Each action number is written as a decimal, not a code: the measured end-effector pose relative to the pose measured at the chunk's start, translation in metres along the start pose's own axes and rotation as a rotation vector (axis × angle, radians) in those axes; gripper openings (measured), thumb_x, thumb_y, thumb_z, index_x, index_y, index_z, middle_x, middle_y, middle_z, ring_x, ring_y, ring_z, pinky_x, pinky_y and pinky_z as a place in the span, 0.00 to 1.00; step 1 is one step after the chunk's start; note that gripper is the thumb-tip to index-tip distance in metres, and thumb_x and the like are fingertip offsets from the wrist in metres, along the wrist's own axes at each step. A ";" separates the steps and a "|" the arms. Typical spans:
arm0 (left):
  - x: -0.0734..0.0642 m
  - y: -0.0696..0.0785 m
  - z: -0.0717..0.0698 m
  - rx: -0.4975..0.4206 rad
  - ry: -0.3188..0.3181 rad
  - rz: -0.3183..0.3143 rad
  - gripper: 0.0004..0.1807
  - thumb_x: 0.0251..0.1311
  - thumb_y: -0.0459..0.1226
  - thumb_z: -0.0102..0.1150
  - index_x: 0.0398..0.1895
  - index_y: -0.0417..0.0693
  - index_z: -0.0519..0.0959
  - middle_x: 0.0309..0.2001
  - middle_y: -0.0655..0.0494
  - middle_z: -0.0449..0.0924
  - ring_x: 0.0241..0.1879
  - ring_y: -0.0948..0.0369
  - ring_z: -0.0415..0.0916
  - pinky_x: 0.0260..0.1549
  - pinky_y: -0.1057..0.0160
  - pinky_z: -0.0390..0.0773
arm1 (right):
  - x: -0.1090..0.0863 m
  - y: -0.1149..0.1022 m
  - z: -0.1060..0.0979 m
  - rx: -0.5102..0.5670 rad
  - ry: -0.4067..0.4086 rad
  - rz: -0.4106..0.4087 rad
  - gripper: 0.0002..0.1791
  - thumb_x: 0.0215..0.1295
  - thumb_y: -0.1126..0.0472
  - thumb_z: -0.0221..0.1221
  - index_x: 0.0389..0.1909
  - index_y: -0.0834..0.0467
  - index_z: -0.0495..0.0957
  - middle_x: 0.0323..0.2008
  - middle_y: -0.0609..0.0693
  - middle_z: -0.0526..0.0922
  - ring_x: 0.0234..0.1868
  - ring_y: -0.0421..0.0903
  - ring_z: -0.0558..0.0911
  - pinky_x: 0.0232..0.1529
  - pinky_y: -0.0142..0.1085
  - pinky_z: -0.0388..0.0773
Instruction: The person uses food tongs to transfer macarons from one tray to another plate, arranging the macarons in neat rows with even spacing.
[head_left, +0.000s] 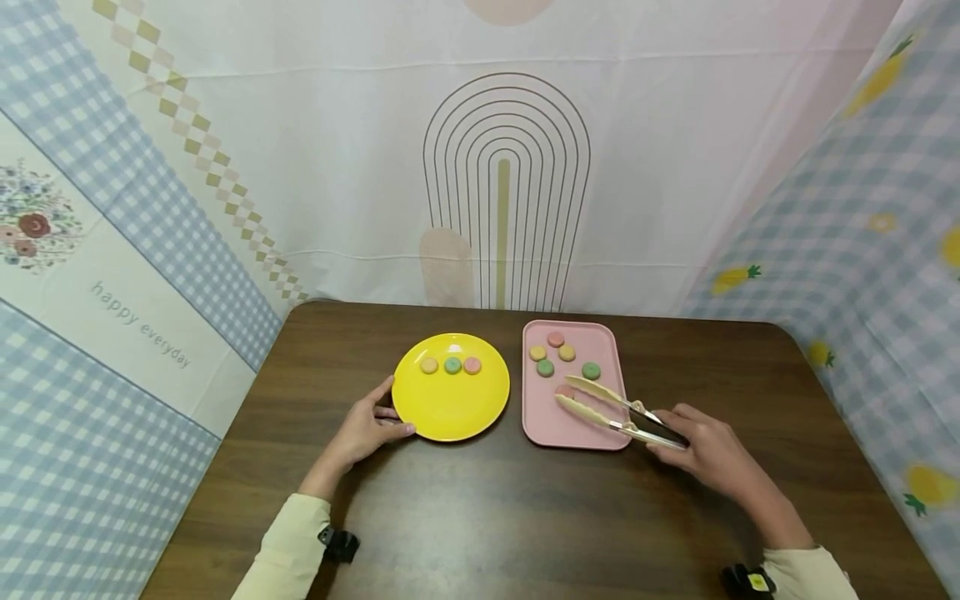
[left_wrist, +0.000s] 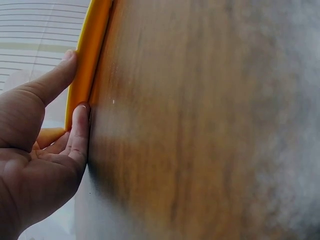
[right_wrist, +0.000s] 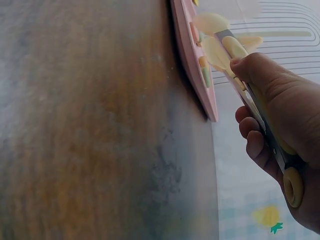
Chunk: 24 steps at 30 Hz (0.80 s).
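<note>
In the head view, my left hand (head_left: pixel 369 429) holds the left rim of a round yellow plate (head_left: pixel 450 408). The left wrist view shows the thumb and fingers (left_wrist: pixel 79 130) against the plate's outer wall (left_wrist: pixel 90 60). A yellow macaron (head_left: pixel 429 366), a green one (head_left: pixel 453 365) and a pink one (head_left: pixel 472 365) lie in a row on it. My right hand (head_left: pixel 708 446) grips metal tongs (head_left: pixel 637 421) with cream tips over a pink tray (head_left: pixel 540 425). The tips stand apart, around a pink macaron (head_left: pixel 565 391) on the tray. The right wrist view shows the thumb along the tongs' handle (right_wrist: pixel 255 102).
Several more macarons lie toward the tray's back, among them a pink one (head_left: pixel 556 339), a yellow one (head_left: pixel 567 353) and a green one (head_left: pixel 591 371). The plate and tray stand side by side on a dark wooden table (head_left: pixel 465 508). Patterned cloth (head_left: pixel 337 167) hangs behind the table.
</note>
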<state>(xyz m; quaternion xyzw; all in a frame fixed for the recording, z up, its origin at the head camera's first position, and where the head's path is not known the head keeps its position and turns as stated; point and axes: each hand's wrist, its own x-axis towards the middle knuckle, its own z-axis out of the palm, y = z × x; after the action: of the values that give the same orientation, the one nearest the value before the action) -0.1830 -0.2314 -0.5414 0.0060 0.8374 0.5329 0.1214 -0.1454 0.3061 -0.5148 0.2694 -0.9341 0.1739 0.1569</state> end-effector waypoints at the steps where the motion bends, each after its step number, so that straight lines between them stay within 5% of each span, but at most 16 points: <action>1: 0.000 0.000 0.000 0.000 -0.002 0.000 0.57 0.54 0.38 0.79 0.82 0.45 0.52 0.48 0.41 0.80 0.39 0.56 0.84 0.36 0.63 0.84 | -0.001 0.000 0.000 0.002 -0.002 -0.001 0.24 0.49 0.59 0.78 0.47 0.64 0.86 0.36 0.44 0.78 0.28 0.32 0.70 0.24 0.31 0.70; 24: 0.001 0.000 0.000 0.003 0.002 -0.005 0.57 0.54 0.38 0.79 0.82 0.45 0.52 0.48 0.41 0.80 0.40 0.56 0.83 0.36 0.63 0.84 | 0.002 0.002 0.000 0.000 -0.017 -0.023 0.23 0.50 0.60 0.78 0.47 0.64 0.86 0.36 0.45 0.78 0.27 0.32 0.70 0.24 0.31 0.70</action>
<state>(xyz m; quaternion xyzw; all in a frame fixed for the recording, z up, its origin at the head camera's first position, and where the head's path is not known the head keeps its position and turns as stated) -0.1837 -0.2310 -0.5414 0.0035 0.8383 0.5314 0.1218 -0.1485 0.3069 -0.5148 0.2818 -0.9322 0.1700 0.1510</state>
